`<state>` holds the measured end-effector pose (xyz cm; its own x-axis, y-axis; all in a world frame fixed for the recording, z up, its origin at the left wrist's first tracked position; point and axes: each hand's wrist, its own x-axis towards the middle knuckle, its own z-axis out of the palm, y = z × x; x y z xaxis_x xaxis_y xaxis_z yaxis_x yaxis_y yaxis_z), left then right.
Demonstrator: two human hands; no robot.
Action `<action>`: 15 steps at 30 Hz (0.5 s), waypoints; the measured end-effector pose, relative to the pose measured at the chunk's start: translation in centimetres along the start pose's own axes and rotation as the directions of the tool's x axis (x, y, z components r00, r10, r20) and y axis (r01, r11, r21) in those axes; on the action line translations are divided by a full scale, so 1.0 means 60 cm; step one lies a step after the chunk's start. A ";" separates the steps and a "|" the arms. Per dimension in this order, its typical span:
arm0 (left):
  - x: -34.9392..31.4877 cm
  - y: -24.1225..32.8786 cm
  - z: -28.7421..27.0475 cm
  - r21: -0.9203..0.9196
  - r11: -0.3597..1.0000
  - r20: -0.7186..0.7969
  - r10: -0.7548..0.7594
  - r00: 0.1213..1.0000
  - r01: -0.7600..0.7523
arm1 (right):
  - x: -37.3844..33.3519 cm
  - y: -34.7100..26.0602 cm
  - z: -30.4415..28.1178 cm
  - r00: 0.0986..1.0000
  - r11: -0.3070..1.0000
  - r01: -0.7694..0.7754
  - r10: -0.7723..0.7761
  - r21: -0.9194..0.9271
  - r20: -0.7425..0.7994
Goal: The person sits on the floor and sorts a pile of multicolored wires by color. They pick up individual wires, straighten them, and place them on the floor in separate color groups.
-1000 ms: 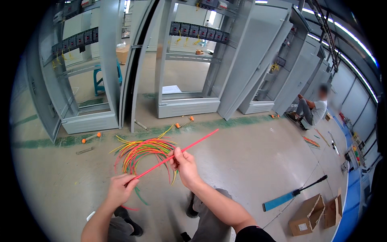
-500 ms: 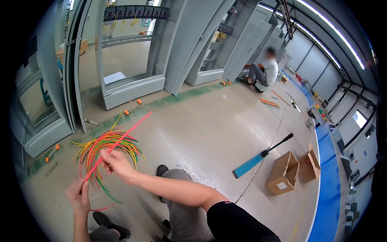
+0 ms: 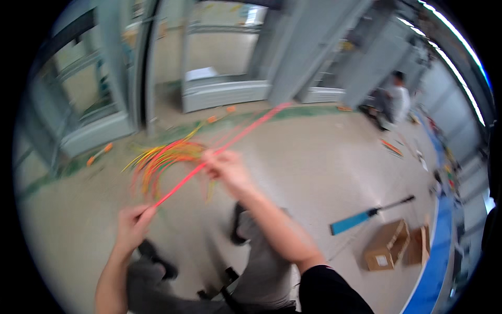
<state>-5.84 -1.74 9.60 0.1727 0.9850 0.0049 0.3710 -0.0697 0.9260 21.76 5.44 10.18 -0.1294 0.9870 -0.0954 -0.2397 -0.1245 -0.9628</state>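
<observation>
A long, straight red wire (image 3: pixel 183 180) slants across in front of me, from lower left to upper right. Its lower end is pinched between the thumb and fingers of my left hand (image 3: pixel 132 225). Higher up, my right hand (image 3: pixel 228 168) grips the wire near its middle, and the far part sticks out past the fingers. Behind the hands, on the floor, lies a loose, curved bundle of red, yellow and green wires (image 3: pixel 162 157). The picture is smeared by motion, so fine detail of the fingers is lost.
Grey open-framed cabinets (image 3: pixel 227 94) line the far side. A blue flat-bladed tool with a black handle (image 3: pixel 350 223) lies on the floor at right, beside open cardboard boxes (image 3: pixel 384 251). A person (image 3: pixel 393 102) sits low near the cabinets. Orange-ended pieces (image 3: pixel 99 154) lie by the cabinets.
The view has swung left, so the scene sits further right in the picture. Both hands still hold the red wire, and they are now further apart along it.
</observation>
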 end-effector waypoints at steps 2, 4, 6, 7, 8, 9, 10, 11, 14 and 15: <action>0.013 -0.016 0.013 0.195 0.967 -0.019 0.172 0.985 -0.165 | -0.019 -0.007 -0.001 0.984 0.981 0.147 -0.159 -0.126 -0.085; 0.018 -0.010 0.014 0.206 0.936 -0.083 0.309 0.948 -0.287 | -0.014 0.006 0.010 0.949 0.936 0.281 -0.303 -0.211 -0.083; 0.013 -0.015 0.016 0.243 0.931 -0.070 0.297 0.952 -0.273 | -0.017 0.005 0.023 0.941 0.911 0.304 -0.333 -0.278 -0.059; 0.011 -0.020 0.012 0.257 0.928 -0.049 0.293 0.955 -0.271 | -0.013 0.009 0.021 0.950 0.906 0.289 -0.310 -0.310 -0.021; 0.012 -0.028 0.014 0.294 0.919 -0.057 0.292 0.955 -0.264 | -0.014 0.011 0.017 0.958 0.895 0.272 -0.288 -0.352 0.009; 0.013 -0.035 0.017 0.331 0.908 -0.060 0.292 0.954 -0.257 | -0.016 0.012 0.021 0.952 0.868 0.291 -0.304 -0.402 0.032; 0.011 -0.039 0.019 0.368 0.895 -0.059 0.293 0.954 -0.252 | -0.013 0.015 0.018 0.967 0.928 0.252 -0.253 -0.276 0.033; 0.014 -0.034 0.019 0.322 0.901 -0.075 0.332 0.940 -0.292 | -0.003 0.010 0.012 0.976 0.964 0.218 -0.215 -0.150 0.037; 0.018 -0.021 0.023 0.243 0.893 -0.115 0.415 0.903 -0.380 | 0.001 0.008 0.007 1.000 0.997 0.030 -0.030 0.077 0.007; 0.016 -0.021 0.027 0.257 0.887 -0.121 0.423 0.898 -0.384 | -0.002 0.011 0.010 0.999 0.991 -0.045 0.046 0.128 -0.007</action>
<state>-4.67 -0.94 7.81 0.2017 0.8740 0.4420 0.4972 -0.4802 0.7227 21.01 5.18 9.69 -0.1336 0.9809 -0.1417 -0.3551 -0.1809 -0.9171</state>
